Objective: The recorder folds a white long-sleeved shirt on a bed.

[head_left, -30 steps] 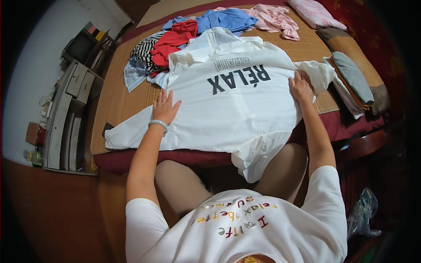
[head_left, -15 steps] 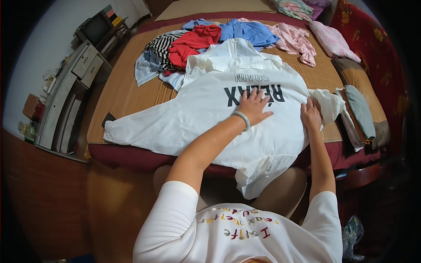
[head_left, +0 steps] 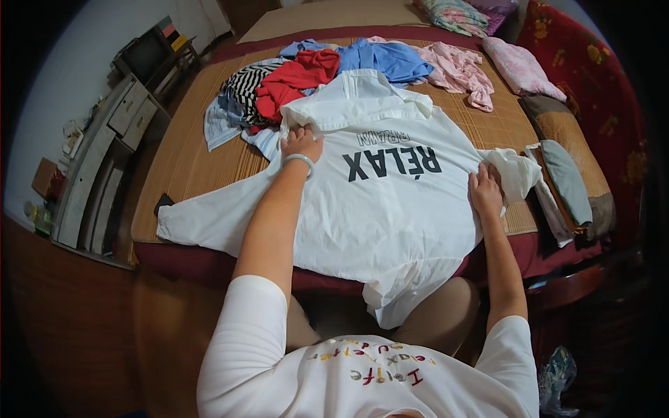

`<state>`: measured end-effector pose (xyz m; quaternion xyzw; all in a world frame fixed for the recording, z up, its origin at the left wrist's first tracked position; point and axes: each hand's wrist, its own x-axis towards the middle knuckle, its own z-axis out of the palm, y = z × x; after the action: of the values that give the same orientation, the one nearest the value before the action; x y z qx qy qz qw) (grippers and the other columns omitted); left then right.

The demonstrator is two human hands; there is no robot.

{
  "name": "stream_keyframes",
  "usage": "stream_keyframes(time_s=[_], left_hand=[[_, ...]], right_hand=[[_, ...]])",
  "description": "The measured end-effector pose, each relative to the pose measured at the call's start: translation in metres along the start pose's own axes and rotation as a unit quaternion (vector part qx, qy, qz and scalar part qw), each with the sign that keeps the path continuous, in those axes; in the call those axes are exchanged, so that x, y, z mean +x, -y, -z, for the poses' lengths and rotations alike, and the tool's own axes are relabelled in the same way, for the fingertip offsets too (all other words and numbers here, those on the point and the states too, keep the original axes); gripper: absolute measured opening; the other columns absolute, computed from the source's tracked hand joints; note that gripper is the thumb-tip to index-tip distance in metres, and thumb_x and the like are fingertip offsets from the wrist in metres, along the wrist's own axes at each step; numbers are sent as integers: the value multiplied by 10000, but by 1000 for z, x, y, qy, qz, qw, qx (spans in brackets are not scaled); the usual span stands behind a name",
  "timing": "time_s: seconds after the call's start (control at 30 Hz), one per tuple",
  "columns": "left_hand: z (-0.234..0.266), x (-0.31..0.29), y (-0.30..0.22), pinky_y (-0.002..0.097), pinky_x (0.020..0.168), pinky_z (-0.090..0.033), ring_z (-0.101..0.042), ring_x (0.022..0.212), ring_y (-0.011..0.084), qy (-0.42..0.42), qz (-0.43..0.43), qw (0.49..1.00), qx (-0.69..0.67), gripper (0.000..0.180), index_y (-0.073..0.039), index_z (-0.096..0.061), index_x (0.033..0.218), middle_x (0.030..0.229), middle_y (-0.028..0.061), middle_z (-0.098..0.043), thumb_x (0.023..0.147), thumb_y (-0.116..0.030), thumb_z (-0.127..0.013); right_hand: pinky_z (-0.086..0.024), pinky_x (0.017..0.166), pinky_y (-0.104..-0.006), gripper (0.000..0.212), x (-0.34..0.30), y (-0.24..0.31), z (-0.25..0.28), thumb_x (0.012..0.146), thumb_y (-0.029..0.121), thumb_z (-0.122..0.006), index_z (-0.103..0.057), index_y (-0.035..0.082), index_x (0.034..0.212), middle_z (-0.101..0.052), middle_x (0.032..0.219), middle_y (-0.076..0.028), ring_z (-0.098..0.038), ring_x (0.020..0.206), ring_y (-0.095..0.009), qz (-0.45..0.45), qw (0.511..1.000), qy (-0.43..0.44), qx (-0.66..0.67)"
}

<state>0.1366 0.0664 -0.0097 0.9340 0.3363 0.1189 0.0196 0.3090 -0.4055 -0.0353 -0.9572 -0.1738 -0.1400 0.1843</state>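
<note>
A white long-sleeved shirt point(head_left: 390, 209) with dark lettering lies spread on a bed with a woven mat point(head_left: 188, 160), its hem hanging over the near edge. My left hand point(head_left: 301, 145), a pale bracelet on its wrist, rests at the shirt's left shoulder near the collar, fingers gripping the cloth. At the shirt's right edge my right hand point(head_left: 486, 189) presses on the fabric by the bunched right sleeve point(head_left: 512, 171). The left sleeve point(head_left: 202, 219) stretches out toward the bed's left edge.
A heap of clothes lies beyond the shirt: striped point(head_left: 247, 83), red point(head_left: 296, 73), blue point(head_left: 390, 59) and pink point(head_left: 460, 70) pieces. Folded items point(head_left: 564, 177) and cushions point(head_left: 519, 66) sit at the right. A low cabinet point(head_left: 104, 153) with a television point(head_left: 143, 56) stands left of the bed.
My left hand has moved from the shirt's left side across its middle and up to the left shoulder by the collar. My right hand stayed at the right edge.
</note>
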Motion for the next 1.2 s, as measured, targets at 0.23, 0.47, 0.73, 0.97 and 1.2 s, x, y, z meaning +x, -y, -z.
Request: stream_keyframes(time_s=[0.23, 0.47, 0.73, 0.97, 1.2], left_hand=[[-4, 31, -15, 590, 1123, -378, -485, 1351, 365, -71, -92, 993, -12, 429, -63, -646, 1270, 1461, 138, -537, 992, -378, -560], [9, 131, 49, 475, 1188, -350, -385, 1448, 448, -31, -3, 991, -127, 686, -24, -392, 1529, 1551, 274, -420, 965, -348, -611], [43, 101, 28, 513, 1209, -320, -247, 1525, 448, -8, 55, 995, -81, 910, -164, -271, 1627, 1670, 208, -239, 894, -477, -709], [42, -95, -54, 683, 1200, -145, -132, 1538, 505, 69, -170, 982, -54, 841, -177, -297, 1622, 1692, 210, -174, 962, -644, -529], [53, -145, -34, 628, 1230, -90, -155, 1541, 486, 97, -166, 981, -28, 812, -165, -312, 1617, 1680, 219, -228, 985, -649, -473]], right_hand=[[-468, 1064, -499, 551, -2, 2, 0, 1007, 407, -504, -526, 65, 1438, -493, 1478, -313, -592, 1238, -459, 19, 999, -20, -20], [-444, 1098, -493, 540, -2, 6, 2, 1006, 383, -507, -522, 62, 1440, -479, 1497, -306, -569, 1272, -466, 10, 1000, -12, -18], [-415, 1130, -479, 548, -3, 6, 1, 1002, 382, -507, -527, 58, 1443, -465, 1519, -290, -542, 1319, -441, 8, 1000, -23, -15], [-403, 1138, -478, 581, -2, 0, -2, 1002, 399, -502, -482, 75, 1484, -444, 1549, -262, -532, 1335, -429, 5, 1000, -10, 1], [-420, 1125, -476, 643, -3, 0, 8, 989, 459, -484, -458, 87, 1513, -439, 1550, -268, -544, 1325, -429, -27, 998, 55, -1]])
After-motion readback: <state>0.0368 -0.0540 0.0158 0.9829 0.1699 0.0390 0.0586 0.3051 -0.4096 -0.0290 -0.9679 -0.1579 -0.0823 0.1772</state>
